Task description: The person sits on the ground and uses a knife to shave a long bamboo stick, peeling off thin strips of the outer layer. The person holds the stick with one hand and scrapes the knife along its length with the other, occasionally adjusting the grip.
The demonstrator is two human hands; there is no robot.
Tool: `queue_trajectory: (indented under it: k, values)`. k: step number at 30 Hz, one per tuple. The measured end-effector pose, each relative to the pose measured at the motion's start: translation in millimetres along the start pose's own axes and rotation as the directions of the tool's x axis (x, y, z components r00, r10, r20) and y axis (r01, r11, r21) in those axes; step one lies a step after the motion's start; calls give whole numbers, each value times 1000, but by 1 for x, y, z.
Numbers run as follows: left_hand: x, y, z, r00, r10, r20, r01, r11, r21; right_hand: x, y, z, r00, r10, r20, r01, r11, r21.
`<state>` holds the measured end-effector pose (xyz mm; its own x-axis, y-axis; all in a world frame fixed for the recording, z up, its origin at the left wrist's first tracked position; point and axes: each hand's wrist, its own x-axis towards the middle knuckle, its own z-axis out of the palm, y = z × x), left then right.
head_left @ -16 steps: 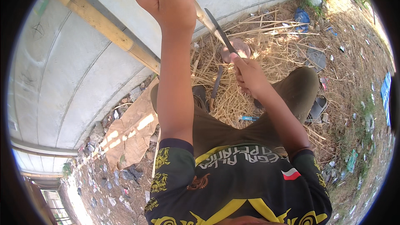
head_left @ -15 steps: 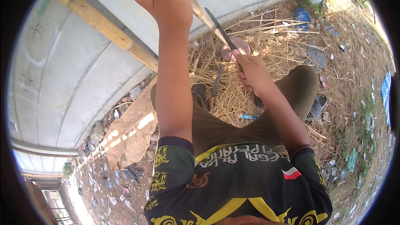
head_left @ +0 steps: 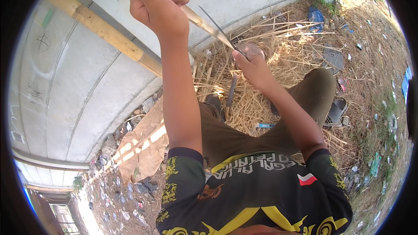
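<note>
While your left hand (head_left: 159, 8) makes a raised fist round the upper end of a pale strip (head_left: 204, 24), its thumb sticks out; the back of the hand hides the grip itself. Your right hand (head_left: 254, 69), lower down, is wrapped round a long knife (head_left: 212, 19), thumb laid forward. The strip slants down between your two hands, its lower part beside the blade near your right thumb; you cannot tell whether edge and strip touch. Just beyond that hand sits a round block (head_left: 256, 51) among straw-coloured shavings (head_left: 250, 104). Between your legs, a second knife (head_left: 230, 93) lies on them. Farther out, a grey sandal (head_left: 335, 111) lies beside your right leg, and a bamboo pole (head_left: 104, 28) slants along the pale wall (head_left: 65, 82) at your left.
</note>
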<state>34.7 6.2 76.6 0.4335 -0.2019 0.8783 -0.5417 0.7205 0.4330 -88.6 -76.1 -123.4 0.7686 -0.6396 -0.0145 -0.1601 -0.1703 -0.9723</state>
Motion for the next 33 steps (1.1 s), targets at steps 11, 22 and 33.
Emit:
queue_trajectory:
  k: [11, 22, 33]
  values:
    - [1, 0, -28, 995, 7, -95, -6, 1000, 8, 29, 9, 7, 995, -24, 100, 44, 977, -209]
    - [-8, 3, -52, 979, 19, -204, 2, 995, 102, 58, 59, 35, 997, 29, 77, -14, 982, -188]
    - [-16, 4, -45, 997, 36, -63, -34, 999, 20, 96, 236, 44, 932, 324, -165, -359, 893, -273]
